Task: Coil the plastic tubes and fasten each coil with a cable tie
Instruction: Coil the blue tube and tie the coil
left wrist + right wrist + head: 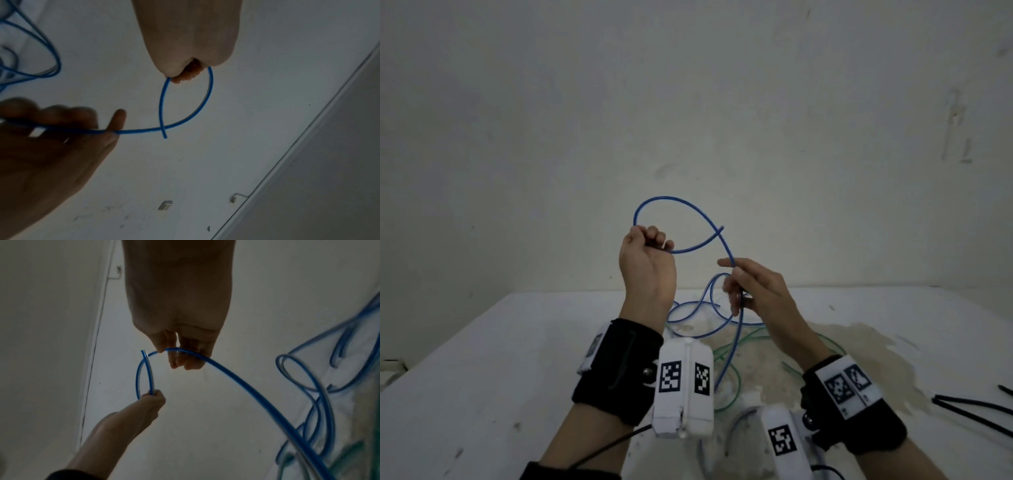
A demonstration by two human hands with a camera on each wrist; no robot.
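I hold the blue tube (690,205) up in the air, in the middle of the head view, in front of a pale wall (688,85). It is a thin, smooth plastic tube of a bright blue colour, and in the wrist views it looks a little see-through, with a light line along it. My left hand (647,260) has a clenched grip on it: the fingers are curled and the tube comes out of my fist on both sides. From there it makes one round loop above my hand. The short free end (720,228) crosses over the long part at the right of the loop and points to the upper right.

My right hand (753,291) is lower and to the right. The long part of the tube runs down through its grip, between the thumb and the curled fingers, while the index finger (726,262) is stretched out to the left. In the right wrist view the tube lies across my fingers (185,358) and then bends down to the lower right of the frame.

Below my hands the rest of the blue tube lies in loose, untidy loops (698,308) on the white surface (482,359). A thin green tube (729,380) lies there too, partly under the blue one, near the centre low in the frame. At the right edge of the head view some black cable ties (969,407) lie on the surface, well apart from the tubes.
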